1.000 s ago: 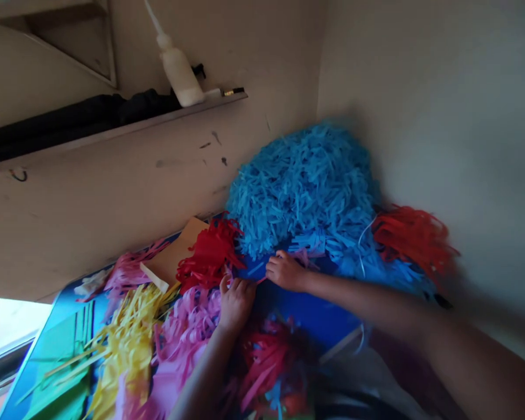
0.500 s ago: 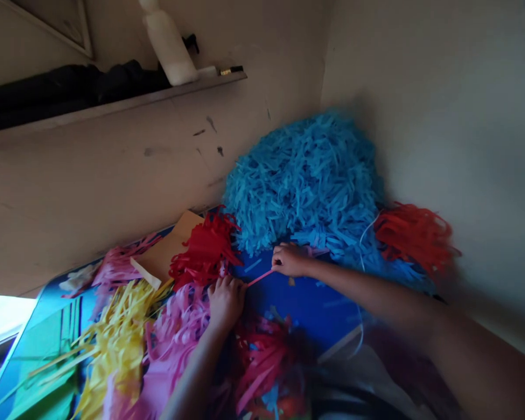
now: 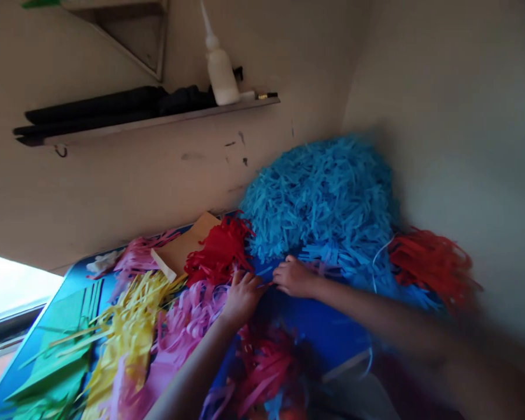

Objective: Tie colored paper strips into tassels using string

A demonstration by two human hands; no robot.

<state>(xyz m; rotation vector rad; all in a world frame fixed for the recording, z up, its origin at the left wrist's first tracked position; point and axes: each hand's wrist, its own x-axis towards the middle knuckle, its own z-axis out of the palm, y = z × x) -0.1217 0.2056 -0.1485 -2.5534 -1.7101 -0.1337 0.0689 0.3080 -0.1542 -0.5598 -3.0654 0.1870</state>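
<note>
My left hand (image 3: 242,298) and my right hand (image 3: 294,277) are close together over the blue tabletop (image 3: 319,319). A thin pinkish paper strip (image 3: 267,284) runs through the short gap between them. Both hands are closed on it, one at each end. Under and beside my left wrist lies pink fringed tissue paper (image 3: 188,318), with red fringed paper (image 3: 221,248) just beyond that hand. Nearer to me is a dark red fringed bunch (image 3: 266,367), blurred. Behind my right hand rises a large mound of blue fringed paper (image 3: 324,195).
Yellow fringed paper (image 3: 131,326) and green sheets (image 3: 61,350) cover the table's left side. A brown paper piece (image 3: 188,242) leans near the wall. Orange-red fringe (image 3: 433,262) and a white string (image 3: 381,251) lie right. Above, a shelf (image 3: 157,121) holds a white bottle (image 3: 223,76).
My hands have come closer together, and less of the strip shows between them. The view has shifted, so the shelf and table sit lower and further right.
</note>
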